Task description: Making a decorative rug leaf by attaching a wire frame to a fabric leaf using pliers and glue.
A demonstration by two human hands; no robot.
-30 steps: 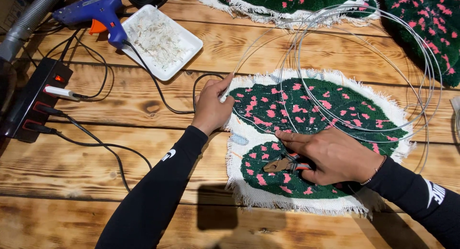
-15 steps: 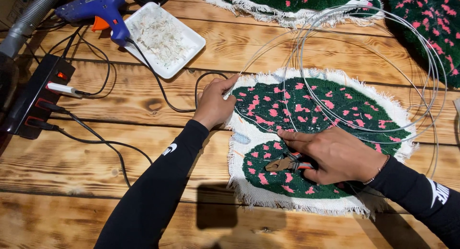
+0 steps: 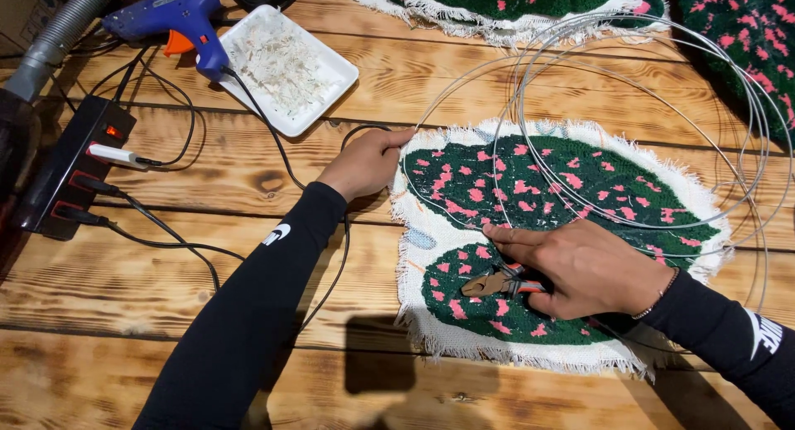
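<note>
left hand (image 3: 364,161), fingers curled, pinches wire coil (image 3: 646,124) end at upper-left edge of tufted rug piece (image 3: 546,231). right hand (image 3: 580,269) closed around small pliers (image 3: 493,283), palm down on rug piece lower lobe, index finger extended toward 9 o'clock. rug piece, green with pink spots, white fringe, lies flat on wooden counter (image 3: 166,364). glue gun (image 3: 178,20), white tray (image 3: 286,66) at 11 o'clock; power strip (image 3: 70,169) at 9 o'clock.
</note>
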